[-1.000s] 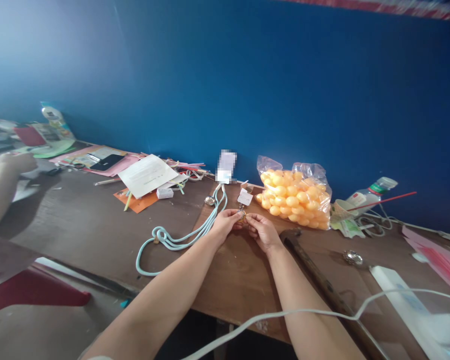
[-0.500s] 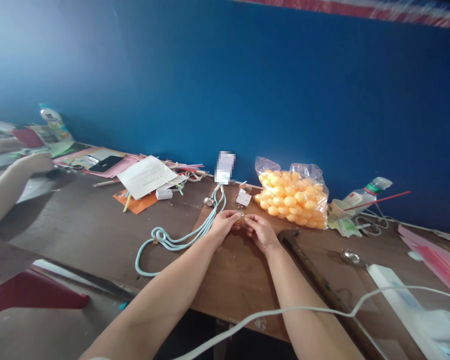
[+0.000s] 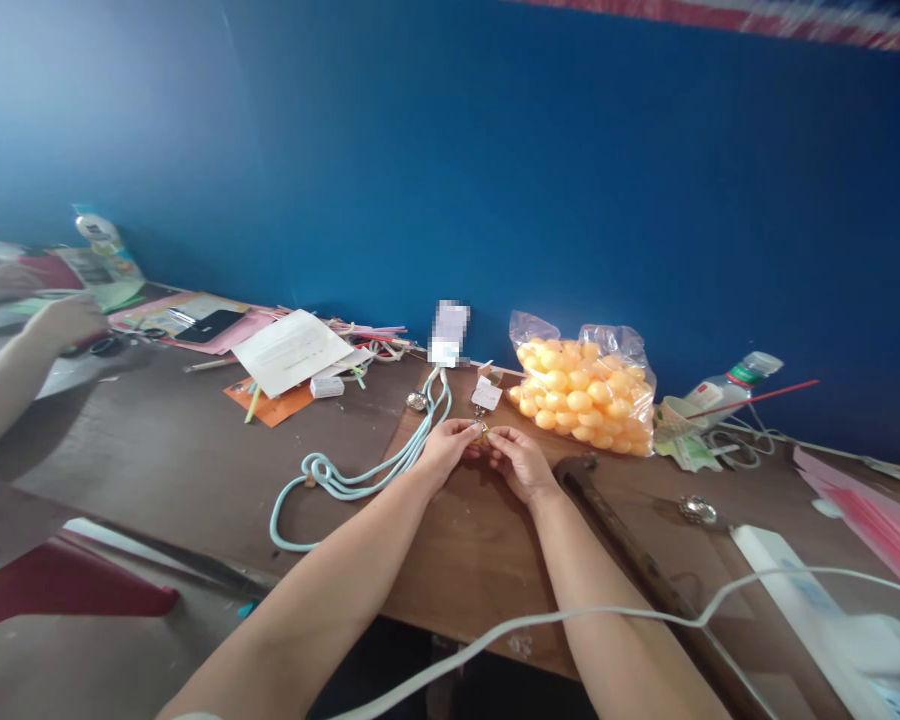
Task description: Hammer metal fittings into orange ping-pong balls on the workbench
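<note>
My left hand [image 3: 450, 446] and my right hand [image 3: 523, 462] meet over the wooden board, fingertips pinched. Between them is a small shiny metal and yellow piece [image 3: 483, 432], too small to make out fully. Just beyond the fingertips lies a white paper tag [image 3: 486, 393], with a bit of metal between it and the fingers. To the left of my left hand runs a looped light blue cord [image 3: 345, 490]. A round silvery metal object [image 3: 417, 401] sits beside the cord. The clear bag of orange balls [image 3: 581, 395] stands behind my right hand.
A dark curved bar [image 3: 622, 540] lies along my right forearm. A white cable [image 3: 570, 618] crosses above my forearms from a power strip [image 3: 787, 590]. Papers [image 3: 292, 352], a bottle [image 3: 735, 385] and a blue wall [image 3: 450, 150] stand behind. Another person's hand [image 3: 71, 322] is at left.
My hands keep almost the same pinch on the small piece. At the far left, the other person's hand has shifted slightly, and dark scissors show more clearly beside it.
</note>
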`<act>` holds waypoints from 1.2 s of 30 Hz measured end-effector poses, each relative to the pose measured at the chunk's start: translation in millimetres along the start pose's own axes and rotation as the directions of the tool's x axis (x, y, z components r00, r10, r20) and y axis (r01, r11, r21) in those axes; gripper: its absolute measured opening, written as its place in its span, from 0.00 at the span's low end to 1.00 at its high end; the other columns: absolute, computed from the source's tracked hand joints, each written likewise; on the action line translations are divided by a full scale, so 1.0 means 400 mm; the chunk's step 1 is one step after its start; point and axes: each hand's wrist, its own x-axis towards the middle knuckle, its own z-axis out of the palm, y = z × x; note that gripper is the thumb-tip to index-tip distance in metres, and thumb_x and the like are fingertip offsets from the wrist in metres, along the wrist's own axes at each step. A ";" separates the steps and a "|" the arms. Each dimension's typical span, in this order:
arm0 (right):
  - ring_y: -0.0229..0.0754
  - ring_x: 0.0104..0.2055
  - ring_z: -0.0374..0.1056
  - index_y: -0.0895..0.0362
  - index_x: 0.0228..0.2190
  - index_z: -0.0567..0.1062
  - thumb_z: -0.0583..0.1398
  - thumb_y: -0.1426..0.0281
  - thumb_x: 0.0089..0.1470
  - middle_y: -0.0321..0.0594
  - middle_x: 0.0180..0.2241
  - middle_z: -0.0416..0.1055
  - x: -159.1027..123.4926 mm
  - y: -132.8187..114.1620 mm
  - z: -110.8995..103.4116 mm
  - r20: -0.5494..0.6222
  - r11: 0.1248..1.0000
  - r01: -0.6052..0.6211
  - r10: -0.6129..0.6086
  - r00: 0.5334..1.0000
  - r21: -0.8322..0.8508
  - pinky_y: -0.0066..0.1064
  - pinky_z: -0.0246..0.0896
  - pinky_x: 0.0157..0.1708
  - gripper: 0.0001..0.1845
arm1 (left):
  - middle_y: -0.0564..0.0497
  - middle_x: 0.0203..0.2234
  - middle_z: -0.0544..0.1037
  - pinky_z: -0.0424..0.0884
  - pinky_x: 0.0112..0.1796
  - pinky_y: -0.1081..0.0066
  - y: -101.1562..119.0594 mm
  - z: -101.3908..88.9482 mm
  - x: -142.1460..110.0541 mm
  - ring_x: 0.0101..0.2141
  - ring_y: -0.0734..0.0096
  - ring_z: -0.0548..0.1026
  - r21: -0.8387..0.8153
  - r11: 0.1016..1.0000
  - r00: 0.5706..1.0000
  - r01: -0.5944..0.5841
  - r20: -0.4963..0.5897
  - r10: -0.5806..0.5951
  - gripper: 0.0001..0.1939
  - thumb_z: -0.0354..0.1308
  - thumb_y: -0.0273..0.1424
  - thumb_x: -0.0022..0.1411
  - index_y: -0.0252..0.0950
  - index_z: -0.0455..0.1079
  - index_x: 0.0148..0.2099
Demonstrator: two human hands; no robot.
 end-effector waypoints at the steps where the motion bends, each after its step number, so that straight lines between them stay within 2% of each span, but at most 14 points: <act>1: 0.29 0.22 0.58 0.57 0.25 0.75 0.72 0.64 0.37 0.32 0.24 0.68 -0.001 0.000 0.001 -0.003 1.000 -0.001 0.001 1.000 0.000 0.23 0.56 0.21 0.15 | 0.50 0.24 0.76 0.70 0.26 0.77 0.001 0.000 -0.001 0.22 0.78 0.72 0.001 1.000 1.000 0.004 -0.003 -0.004 0.09 0.64 0.29 0.55 0.28 0.73 0.36; 29: 0.30 0.22 0.59 0.57 0.23 0.74 0.73 0.62 0.35 0.31 0.21 0.67 -0.006 -0.004 0.010 -0.002 0.999 -0.024 0.024 1.000 -0.023 0.23 0.61 0.22 0.17 | 0.48 0.26 0.77 0.71 0.27 0.76 -0.002 -0.003 -0.001 0.24 0.75 0.75 0.019 1.000 1.000 -0.005 -0.003 0.005 0.09 0.65 0.29 0.54 0.28 0.73 0.36; 36: 0.30 0.22 0.60 0.57 0.23 0.73 0.73 0.61 0.35 0.30 0.19 0.65 -0.002 0.002 0.008 -0.002 0.999 -0.010 0.010 1.000 -0.039 0.23 0.63 0.24 0.18 | 0.49 0.25 0.76 0.71 0.27 0.76 0.002 -0.003 -0.004 0.23 0.77 0.74 0.005 1.000 1.000 0.001 0.001 -0.001 0.09 0.66 0.29 0.53 0.28 0.73 0.35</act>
